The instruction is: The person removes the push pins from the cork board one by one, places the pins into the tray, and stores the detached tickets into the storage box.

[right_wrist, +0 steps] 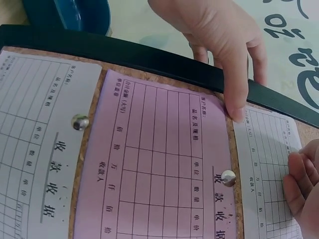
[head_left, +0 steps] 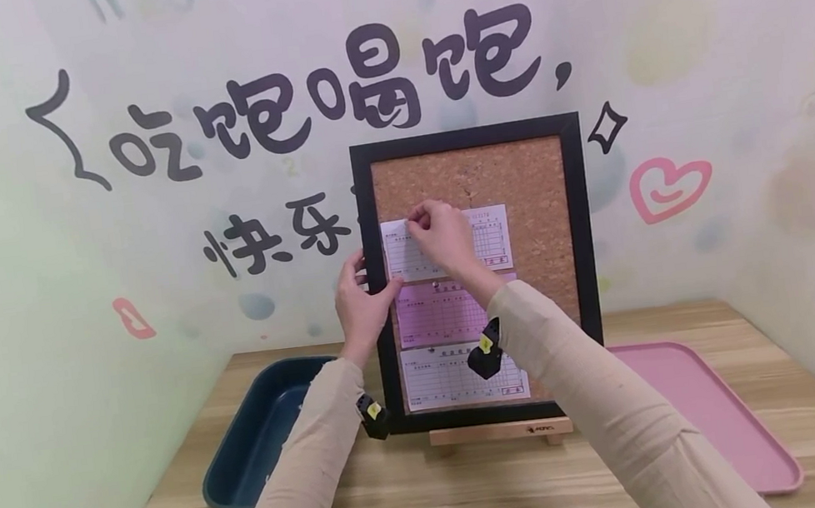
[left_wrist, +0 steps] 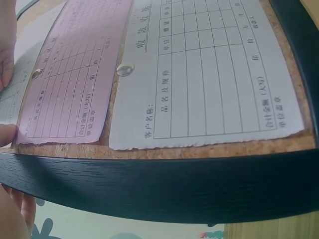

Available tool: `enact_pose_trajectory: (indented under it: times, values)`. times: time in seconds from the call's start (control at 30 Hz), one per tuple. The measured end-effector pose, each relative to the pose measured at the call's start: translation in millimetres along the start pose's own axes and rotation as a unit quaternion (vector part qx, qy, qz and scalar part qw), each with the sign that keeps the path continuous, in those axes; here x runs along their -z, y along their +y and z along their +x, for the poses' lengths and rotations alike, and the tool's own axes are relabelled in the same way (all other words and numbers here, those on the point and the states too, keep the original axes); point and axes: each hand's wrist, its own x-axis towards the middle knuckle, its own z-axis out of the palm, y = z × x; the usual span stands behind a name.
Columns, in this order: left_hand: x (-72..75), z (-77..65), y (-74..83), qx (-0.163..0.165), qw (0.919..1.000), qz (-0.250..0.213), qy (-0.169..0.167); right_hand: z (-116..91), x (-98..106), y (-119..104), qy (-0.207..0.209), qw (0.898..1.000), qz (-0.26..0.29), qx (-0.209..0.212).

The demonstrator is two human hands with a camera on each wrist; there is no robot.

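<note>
A black-framed cork board (head_left: 548, 297) stands upright, with three receipt slips one above another. My left hand (head_left: 363, 309) grips the frame's left side, its fingers behind. Its thumb (right_wrist: 235, 102) presses near the lower left corner of the top white slip (head_left: 404, 258). At that slip's upper left, the curled fingers of my right hand (head_left: 445, 237) come together with the thumb; whatever is between their tips is hidden. A silver thumbtack (right_wrist: 229, 178) sits at the top of the pink slip (head_left: 430, 318), and another thumbtack (left_wrist: 125, 69) at the top of the lowest white slip (head_left: 430, 381).
A wooden easel (head_left: 488, 432) supports the board on the wood-grain table (head_left: 481, 505). Left of it stands a deep blue bin (head_left: 230, 458), partly behind my left sleeve. A pink tray (head_left: 728, 419) lies to the right. Behind is a wall (head_left: 260, 19) with dark lettering.
</note>
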Motion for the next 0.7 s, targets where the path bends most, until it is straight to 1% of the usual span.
enact_pose_trajectory:
  times: [0.17, 0.37, 0.53, 0.57, 0.7]
  values:
    - [0.8, 0.3, 0.8, 0.001, 1.0000, 0.001, 0.000, -0.1, 2.1, -1.6, -0.007, 1.000, 0.010, -0.002]
    - [1.0, 1.0, 0.2, 0.002, 1.0000, -0.005, -0.001, 1.1, 5.8, -1.9, -0.019, 1.000, -0.003, 0.010]
    - [0.5, 0.9, -2.0, -0.002, 0.9999, -0.015, 0.001, 1.4, 8.2, -2.1, -0.034, 0.999, -0.009, 0.012]
    - [0.4, 0.3, -1.7, -0.006, 0.9999, -0.014, 0.004, 1.3, 8.2, -1.8, -0.037, 0.999, -0.008, 0.011]
    - [1.1, -1.5, -0.7, -0.007, 0.9999, -0.013, 0.002, 0.6, 8.0, -0.5, -0.046, 0.999, -0.010, 0.010]
